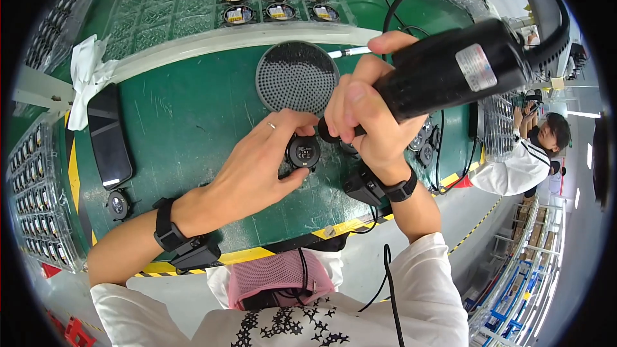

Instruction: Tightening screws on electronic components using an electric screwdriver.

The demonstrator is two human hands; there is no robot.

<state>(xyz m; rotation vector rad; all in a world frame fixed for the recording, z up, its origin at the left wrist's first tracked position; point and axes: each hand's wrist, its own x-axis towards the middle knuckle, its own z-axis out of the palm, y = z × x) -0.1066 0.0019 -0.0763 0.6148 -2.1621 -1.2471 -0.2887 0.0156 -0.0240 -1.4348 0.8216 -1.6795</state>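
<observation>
My left hand [241,164] grips a round black watch body [303,152] between thumb and fingers, its printed back facing up, low over the green table. In my right hand [373,106] is a black corded electric screwdriver [450,67], held aslant with its front end down near the watch body's upper right. Whether its bit touches the watch body I cannot tell. Just beyond both hands lies a round grey perforated dish [283,87], with small dark pieces over its far part. A white pen-like stick [350,52] points at the dish's right edge.
Clear plastic trays of round watch parts [277,11] stand beyond a white rail [212,40]. At left lie a black phone [109,138] and another round part [118,204]. More parts [424,148] sit right of my right hand. A co-worker [520,154] is at far right.
</observation>
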